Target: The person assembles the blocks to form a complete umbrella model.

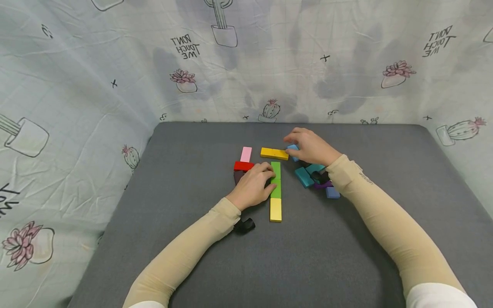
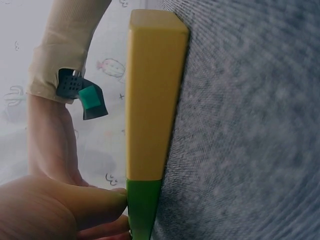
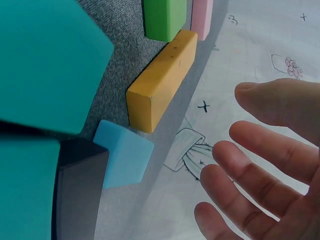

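"Left hand [image 1: 252, 185], centre of the frame: clamped?"

"No, its thumb and fingers only touch the left side of the green blocks [image 1: 275, 191], perhaps to align them."

"And right hand [image 1: 315, 148]?"

"Fingers apart, empty, near the light-blue block [image 1: 293, 147], upper right of centre."

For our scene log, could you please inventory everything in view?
Green blocks: 2, green, central row
Yellow block: 1, yellow, row's end
Amber block: 1, amber, beyond row
Light-blue block: 1, light blue, beside amber
Pink block: 1, pink, left
Red block: 1, red, left
Dark blocks: 2 visible, dark, left and right
Teal blocks: 2, teal, right
Purple piece: 1, purple, right
Blue block: 1, blue, right
Table: 1, grey, underneath
Printed cloth: count unclear, whitish, behind, sides
Devices: 2, black, wrists
Sleeves: 2, beige, forearms
Left hand: 1, touching green blocks
Right hand: 1, near light-blue block
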Tool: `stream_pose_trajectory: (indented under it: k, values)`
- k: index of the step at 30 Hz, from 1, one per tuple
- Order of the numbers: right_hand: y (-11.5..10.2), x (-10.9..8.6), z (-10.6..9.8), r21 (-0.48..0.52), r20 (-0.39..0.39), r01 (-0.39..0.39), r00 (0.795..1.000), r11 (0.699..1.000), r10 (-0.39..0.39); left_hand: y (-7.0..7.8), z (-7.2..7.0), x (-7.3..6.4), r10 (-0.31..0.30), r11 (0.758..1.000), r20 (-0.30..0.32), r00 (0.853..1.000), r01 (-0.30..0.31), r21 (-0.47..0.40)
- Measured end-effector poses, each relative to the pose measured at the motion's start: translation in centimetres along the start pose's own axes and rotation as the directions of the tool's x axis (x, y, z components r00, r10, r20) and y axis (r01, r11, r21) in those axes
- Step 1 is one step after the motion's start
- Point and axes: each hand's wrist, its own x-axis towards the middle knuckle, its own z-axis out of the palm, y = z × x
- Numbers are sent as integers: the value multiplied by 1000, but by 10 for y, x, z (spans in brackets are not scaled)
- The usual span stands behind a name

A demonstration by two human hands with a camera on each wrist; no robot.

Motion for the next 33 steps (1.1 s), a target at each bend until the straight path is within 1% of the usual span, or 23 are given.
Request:
stream_pose_trajectory:
  k: [4,10,16,20,26,33]
  values:
    - [-3,6,3,-6,22,0,1000,1000,0,0,0,1,0,1000,-2,1000,0,3]
    - [-8,19,8,-33,53,35,998,999,-33,-1,0,1,1,1000,-1,1000,-1,1]
    - [-14,34,15,-81,86,47,995,996,-40,-1,0,1,-1,1000,-6,1000,1,-5]
    - [-18,41,18,-90,99,52,994,995,-43,-1,0,1,9,1000,-13,1000,-10,-11]
    - [-20,44,24,-96,130,48,991,994,-35,0,0,0,24,1000,-25,999,-24,-9]
    - [-17,40,28,-93,113,56,993,994,-45,0,-1,-1,21,1000,-26,999,-22,-14]
